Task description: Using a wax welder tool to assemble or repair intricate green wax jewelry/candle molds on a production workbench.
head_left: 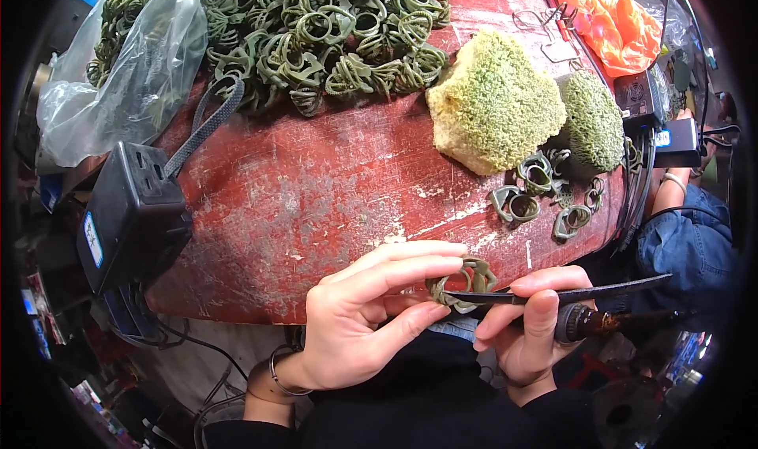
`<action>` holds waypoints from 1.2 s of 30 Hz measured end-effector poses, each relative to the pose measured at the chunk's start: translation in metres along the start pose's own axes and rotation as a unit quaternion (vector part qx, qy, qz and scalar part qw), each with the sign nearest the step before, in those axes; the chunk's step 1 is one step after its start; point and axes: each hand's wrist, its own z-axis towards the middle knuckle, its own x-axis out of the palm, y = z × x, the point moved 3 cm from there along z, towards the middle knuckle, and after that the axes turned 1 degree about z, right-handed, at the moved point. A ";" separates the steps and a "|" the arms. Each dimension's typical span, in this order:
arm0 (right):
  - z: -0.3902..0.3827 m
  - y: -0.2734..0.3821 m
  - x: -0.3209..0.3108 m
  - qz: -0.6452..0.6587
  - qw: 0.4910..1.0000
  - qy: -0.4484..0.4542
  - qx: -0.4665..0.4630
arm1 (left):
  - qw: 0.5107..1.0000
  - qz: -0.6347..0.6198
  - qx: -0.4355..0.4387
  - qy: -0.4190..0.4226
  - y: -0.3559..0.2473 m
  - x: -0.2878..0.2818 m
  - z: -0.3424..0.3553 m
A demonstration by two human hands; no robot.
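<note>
Just past the table's near edge, my left hand (pixel 359 315) pinches a green ring-shaped piece (pixel 476 274) with openwork loops between thumb and fingers. My right hand (pixel 537 323) grips a slim, dark, slightly curved file (pixel 600 289). The file's thin left end passes at the ring piece and seems to touch it. Beside my right palm is a second dark tool with a ribbed collar and brownish handle (pixel 604 323); whether my fingers hold it too is hidden. A few similar green ring pieces (pixel 523 206) lie on the table beyond my right hand.
The worn red table (pixel 316 188) carries a large heap of green ring pieces (pixel 332 39), a clear plastic bag (pixel 134 70), a yellow-green sponge-like block (pixel 497 102) and a greener block (pixel 592 121). A black box with a strap (pixel 134 220) stands left. An orange bag (pixel 612 23) and another person's arm (pixel 671 185) are right.
</note>
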 end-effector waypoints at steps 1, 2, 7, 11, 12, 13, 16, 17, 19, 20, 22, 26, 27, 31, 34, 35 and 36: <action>0.000 -0.001 0.000 0.000 1.000 0.000 0.000 | 1.000 -0.015 -0.003 0.003 0.001 0.000 0.000; 0.000 -0.001 -0.001 -0.007 1.000 -0.001 -0.003 | 1.000 -0.015 -0.003 0.003 0.001 0.002 0.000; -0.002 0.000 0.001 -0.029 0.999 -0.011 -0.018 | 0.994 -0.090 -0.008 -0.057 0.006 0.006 -0.001; 0.000 0.004 0.002 -0.087 0.995 -0.042 -0.037 | 0.991 -0.124 0.000 -0.055 0.010 0.007 0.000; 0.000 0.005 0.001 -0.093 0.994 -0.056 -0.031 | 0.990 -0.130 0.000 -0.052 0.010 0.008 0.001; -0.001 0.005 0.001 -0.093 0.994 -0.056 -0.032 | 0.990 -0.136 -0.001 -0.049 0.010 0.009 0.001; -0.003 0.004 -0.001 -0.101 0.992 -0.068 -0.036 | 0.990 -0.137 0.009 -0.046 0.008 0.010 0.003; -0.004 0.002 -0.003 -0.107 0.991 -0.074 -0.041 | 0.990 -0.136 0.010 -0.047 0.008 0.010 0.004; -0.004 0.002 -0.001 -0.112 0.987 -0.104 -0.048 | 0.985 -0.162 -0.016 -0.062 0.008 0.009 0.004; -0.004 0.004 -0.003 -0.114 0.986 -0.107 -0.051 | 0.985 -0.164 -0.015 -0.058 0.007 0.011 0.004; -0.007 0.008 -0.006 -0.089 0.986 -0.112 -0.080 | 0.984 -0.167 -0.024 -0.052 0.005 0.014 0.004; -0.009 0.008 -0.009 -0.010 0.984 -0.110 -0.139 | 0.980 -0.190 -0.028 -0.055 0.002 0.014 -0.001; -0.008 0.010 -0.010 -0.007 0.980 -0.107 -0.166 | 0.976 -0.209 -0.035 -0.045 -0.003 0.015 -0.002; -0.008 -0.004 -0.014 0.063 0.965 -0.109 -0.229 | 0.960 -0.279 -0.003 -0.019 -0.009 0.013 -0.011; -0.017 0.010 -0.012 0.126 0.957 -0.128 -0.230 | 0.946 -0.323 0.022 0.021 -0.013 0.026 -0.007; -0.016 0.007 -0.010 0.129 0.958 -0.123 -0.224 | 0.946 -0.321 0.043 0.015 -0.010 0.024 -0.008; -0.017 0.003 -0.010 0.157 0.950 -0.158 -0.220 | 0.945 -0.319 0.064 0.011 -0.009 0.022 -0.009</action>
